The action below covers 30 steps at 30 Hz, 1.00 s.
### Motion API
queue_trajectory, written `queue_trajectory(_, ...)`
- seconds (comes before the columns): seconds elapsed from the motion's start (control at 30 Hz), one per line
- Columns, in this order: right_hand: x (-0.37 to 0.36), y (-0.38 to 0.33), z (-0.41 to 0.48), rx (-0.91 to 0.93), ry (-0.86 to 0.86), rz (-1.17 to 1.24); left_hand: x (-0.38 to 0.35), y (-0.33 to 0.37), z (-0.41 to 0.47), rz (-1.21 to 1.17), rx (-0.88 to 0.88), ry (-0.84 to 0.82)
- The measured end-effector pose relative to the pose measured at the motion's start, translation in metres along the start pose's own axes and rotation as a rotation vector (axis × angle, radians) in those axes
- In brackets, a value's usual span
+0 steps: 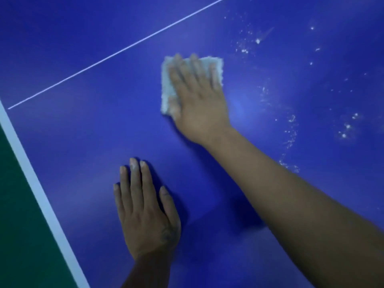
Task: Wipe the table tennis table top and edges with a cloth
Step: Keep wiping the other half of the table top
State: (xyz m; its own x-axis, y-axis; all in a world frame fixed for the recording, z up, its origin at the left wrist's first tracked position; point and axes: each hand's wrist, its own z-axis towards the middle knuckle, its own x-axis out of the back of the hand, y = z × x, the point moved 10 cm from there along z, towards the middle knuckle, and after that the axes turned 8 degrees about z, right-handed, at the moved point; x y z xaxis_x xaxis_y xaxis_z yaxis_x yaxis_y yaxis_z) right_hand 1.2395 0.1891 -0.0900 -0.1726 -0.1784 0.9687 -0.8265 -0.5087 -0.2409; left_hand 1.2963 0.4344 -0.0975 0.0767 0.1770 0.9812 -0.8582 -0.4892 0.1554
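Currently mid-wipe on the blue surface. Pressing a pale, fluffy cloth down with the right hand: palm down, fingers straight and spread across it, not curled round it. Likely done to put even pressure over the whole pad. Cloth position: under that hand, well in from the edge, on the near side of the thin white line.

Bracing with the left hand: flat on the bare surface, fingers straight and close together, holding nothing. Reads as support for the long reach of the other arm.

White specks scattered right of the cloth, not yet wiped. No specks visible between the hands. White edge band at far left, green floor beyond it.

Judging progress: top partly done, can't tell on the edges. Probably best to sweep right next, into the specks.
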Motion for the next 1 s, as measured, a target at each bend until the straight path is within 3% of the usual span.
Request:
queue_trajectory(0.1, 0.003, 0.014, 0.034, 0.073, -0.014, -0.054, 0.000, 0.000, 0.002, 0.005, -0.003, 0.007)
queue_trajectory(0.23, 0.028, 0.088, 0.078, -0.273, 0.051, 0.009, 0.001, 0.002, 0.004, -0.009, 0.007, -0.001)
queue_trajectory(0.33, 0.016, 0.032, 0.075, -0.014, -0.031, -0.045, 0.002, 0.002, 0.003, -0.008, 0.008, -0.002)
queue_trajectory(0.4, 0.015, 0.030, 0.073, 0.091, -0.048, -0.072, 0.002, 0.003, 0.003, -0.011, 0.012, 0.002)
queue_trajectory(0.5, 0.040, 0.094, 0.084, -0.188, 0.027, -0.006, 0.001, 0.002, 0.003, -0.016, 0.017, -0.006)
queue_trajectory(0.57, 0.037, 0.092, 0.073, -0.278, 0.034, 0.043, 0.001, 0.002, 0.003, -0.020, 0.014, -0.003)
queue_trajectory(0.67, 0.015, 0.030, 0.035, 0.022, -0.025, -0.051, 0.002, 0.002, 0.002, -0.016, 0.004, 0.008)
queue_trajectory(0.73, 0.017, 0.043, 0.023, 0.091, -0.021, -0.058, 0.002, 0.003, 0.003, -0.021, -0.002, 0.010)
queue_trajectory(0.87, 0.040, 0.110, 0.017, -0.262, 0.037, 0.009, 0.001, 0.002, 0.002, -0.022, 0.005, 0.007)
queue_trajectory(1.0, 0.018, 0.058, -0.025, 0.082, -0.019, -0.056, 0.003, 0.003, 0.002, -0.025, 0.007, 0.021)
